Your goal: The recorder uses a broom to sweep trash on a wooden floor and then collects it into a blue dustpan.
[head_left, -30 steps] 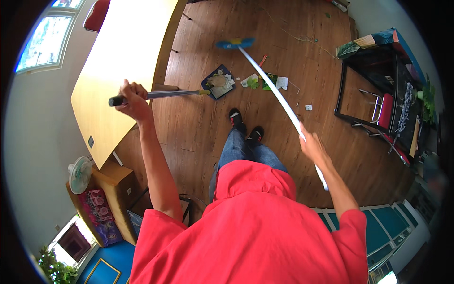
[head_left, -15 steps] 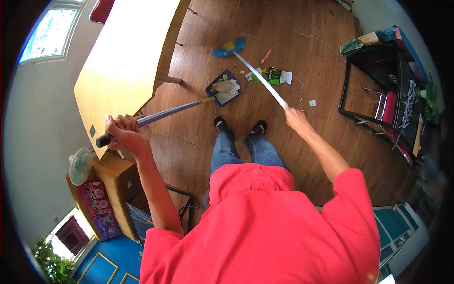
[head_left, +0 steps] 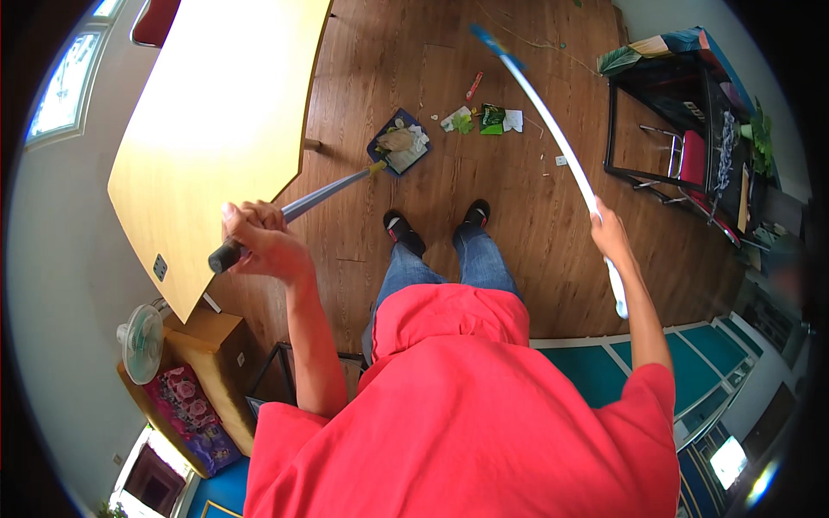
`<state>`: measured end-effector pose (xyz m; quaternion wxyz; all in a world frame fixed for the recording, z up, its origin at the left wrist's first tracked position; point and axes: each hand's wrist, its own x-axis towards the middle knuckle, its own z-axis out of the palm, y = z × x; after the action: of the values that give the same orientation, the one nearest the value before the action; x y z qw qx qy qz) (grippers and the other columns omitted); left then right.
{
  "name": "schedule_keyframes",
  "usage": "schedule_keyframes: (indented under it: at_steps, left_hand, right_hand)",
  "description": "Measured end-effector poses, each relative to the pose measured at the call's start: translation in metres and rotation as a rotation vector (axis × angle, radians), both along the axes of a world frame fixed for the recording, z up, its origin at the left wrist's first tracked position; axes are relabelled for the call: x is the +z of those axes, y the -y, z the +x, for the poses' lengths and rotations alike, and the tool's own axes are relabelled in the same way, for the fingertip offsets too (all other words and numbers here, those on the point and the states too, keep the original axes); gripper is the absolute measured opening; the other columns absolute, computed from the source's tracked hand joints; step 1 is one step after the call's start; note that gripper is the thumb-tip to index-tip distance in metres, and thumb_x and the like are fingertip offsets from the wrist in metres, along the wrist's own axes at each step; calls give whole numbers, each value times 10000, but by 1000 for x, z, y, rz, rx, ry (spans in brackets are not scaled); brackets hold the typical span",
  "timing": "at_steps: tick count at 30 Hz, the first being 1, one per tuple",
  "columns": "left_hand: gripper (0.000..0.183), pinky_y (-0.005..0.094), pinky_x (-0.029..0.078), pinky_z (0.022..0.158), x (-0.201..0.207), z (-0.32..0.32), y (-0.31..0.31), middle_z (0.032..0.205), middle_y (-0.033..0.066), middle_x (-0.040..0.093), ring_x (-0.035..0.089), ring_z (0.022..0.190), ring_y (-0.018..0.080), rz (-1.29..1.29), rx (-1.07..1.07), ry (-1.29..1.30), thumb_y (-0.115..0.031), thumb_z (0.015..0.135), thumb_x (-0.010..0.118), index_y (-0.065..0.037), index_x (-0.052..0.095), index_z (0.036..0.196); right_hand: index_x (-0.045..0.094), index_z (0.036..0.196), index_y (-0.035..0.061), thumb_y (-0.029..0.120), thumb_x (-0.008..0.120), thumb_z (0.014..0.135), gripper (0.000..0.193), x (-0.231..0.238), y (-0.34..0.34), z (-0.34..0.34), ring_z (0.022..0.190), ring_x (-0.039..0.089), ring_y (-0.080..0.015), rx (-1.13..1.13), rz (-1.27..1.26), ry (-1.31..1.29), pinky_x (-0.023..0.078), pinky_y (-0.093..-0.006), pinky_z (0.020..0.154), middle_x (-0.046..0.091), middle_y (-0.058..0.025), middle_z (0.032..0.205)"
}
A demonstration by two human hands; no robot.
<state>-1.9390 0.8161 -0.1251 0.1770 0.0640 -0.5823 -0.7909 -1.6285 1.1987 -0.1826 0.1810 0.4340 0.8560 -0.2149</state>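
Observation:
My left hand (head_left: 266, 240) is closed round the black-tipped handle of a long-handled dustpan (head_left: 376, 148). The dark blue pan rests on the floor ahead of my feet, with crumpled paper, a brown piece and leafy bits (head_left: 402, 145) in it. My right hand (head_left: 610, 231) grips the white handle of a broom (head_left: 553, 125). Its blue head is far out at the upper middle, tilted edge-on and past the litter. On the floor between pan and broom lie a green packet (head_left: 492, 119), white paper (head_left: 513, 121), a green leaf (head_left: 463, 124) and a red wrapper (head_left: 474, 85).
A pale wooden table (head_left: 216, 112) stands to my left. On the right are a black-framed stand (head_left: 665, 129) and a red chair (head_left: 692, 160). A fan (head_left: 141, 344) is by a brown cabinet at lower left. A thin cord (head_left: 535, 43) crosses the far floor.
My right hand has moved right, and the broom head has swung from above the pan to the right, turning edge-on. My left hand has shifted slightly right; the dustpan stays near the same spot.

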Motion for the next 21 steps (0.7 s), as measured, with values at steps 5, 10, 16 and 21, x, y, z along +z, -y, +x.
schedule_keyframes:
  at_steps: [5, 10, 16, 21]
  left_hand:
    - [399, 233, 212, 410, -26, -27, 1, 529, -32, 335, 280, 449, 45, -42, -106, -70, -172, 963, 507, -112, 341, 604]
    - [425, 237, 240, 411, -33, -51, 4, 507, -15, 380, 323, 433, 53, -105, -145, -101, -172, 974, 504, -79, 381, 578]
    - [447, 249, 313, 429, -29, -66, -15, 485, -8, 444, 402, 438, 67, -214, -184, -92, -195, 976, 508, -37, 469, 560]
    - [427, 241, 318, 439, -33, -73, -42, 501, -10, 458, 406, 453, 59, -260, -291, -140, -175, 949, 546, -55, 462, 548]
  right_hand:
    - [527, 1207, -81, 118, 507, 892, 372, -69, 8, -65, 989, 644, -422, -137, 149, 107, 530, -464, 794, 631, -325, 1049]
    - [542, 1078, -161, 21, 520, 757, 370, -112, 74, -121, 688, 701, -337, -348, -87, 153, 556, -431, 584, 660, -296, 851]
    - [613, 883, -155, 29, 513, 736, 256, -95, 177, -131, 663, 697, -336, -281, -183, 137, 546, -430, 652, 661, -259, 707]
    - [553, 1015, -174, 6, 477, 733, 343, -45, 222, -137, 565, 660, -299, -245, -335, 105, 529, -409, 574, 627, -224, 644]
